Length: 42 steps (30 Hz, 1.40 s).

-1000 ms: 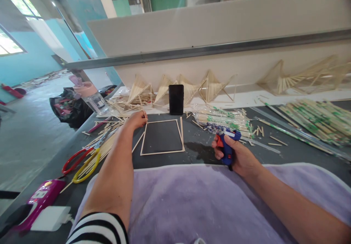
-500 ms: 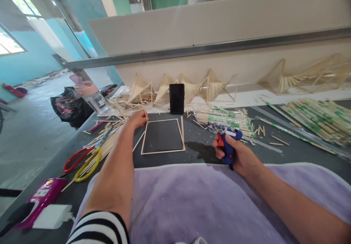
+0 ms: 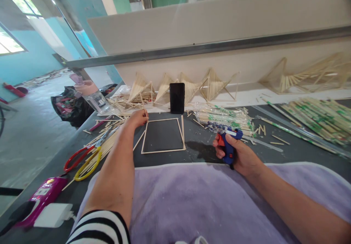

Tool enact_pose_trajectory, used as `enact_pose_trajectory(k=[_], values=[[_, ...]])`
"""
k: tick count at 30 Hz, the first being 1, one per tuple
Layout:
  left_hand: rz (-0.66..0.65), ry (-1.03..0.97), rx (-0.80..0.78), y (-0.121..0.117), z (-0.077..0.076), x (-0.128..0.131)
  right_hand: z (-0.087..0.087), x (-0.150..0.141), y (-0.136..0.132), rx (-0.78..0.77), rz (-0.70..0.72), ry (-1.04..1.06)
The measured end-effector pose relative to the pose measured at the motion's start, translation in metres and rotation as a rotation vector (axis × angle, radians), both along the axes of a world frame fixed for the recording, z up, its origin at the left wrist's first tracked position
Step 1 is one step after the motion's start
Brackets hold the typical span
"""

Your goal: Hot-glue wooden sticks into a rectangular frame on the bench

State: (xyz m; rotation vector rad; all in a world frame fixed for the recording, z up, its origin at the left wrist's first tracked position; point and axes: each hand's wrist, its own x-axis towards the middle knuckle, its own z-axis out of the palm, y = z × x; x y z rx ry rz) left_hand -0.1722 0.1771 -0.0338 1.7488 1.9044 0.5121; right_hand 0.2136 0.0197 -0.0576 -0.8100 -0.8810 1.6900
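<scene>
My left hand pinches a thin wooden stick that stands nearly upright at the far left corner of a square stick frame. The frame lies on the dark table, with another stick slanting up along its right side. In my right hand is a blue glue gun, held to the right of the frame with its nozzle pointing left and away. My fingers wrap its handle near the red trigger. Whether the stick's lower end touches the frame corner is partly hidden by my fingers.
Red-and-yellow scissors and loose sticks lie at left, near a magenta power strip. A black phone stands behind the frame. Bagged sticks lie at right; twisted stick models line the back. A bottle stands at back left.
</scene>
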Motion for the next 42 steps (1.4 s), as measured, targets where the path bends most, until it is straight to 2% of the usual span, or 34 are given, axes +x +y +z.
enact_pose_trajectory(k=[42], values=[[0.028,-0.004,-0.014,-0.0063,0.0081,0.0062,0.0011,-0.0003,-0.0007,0.023,-0.004,-0.063]])
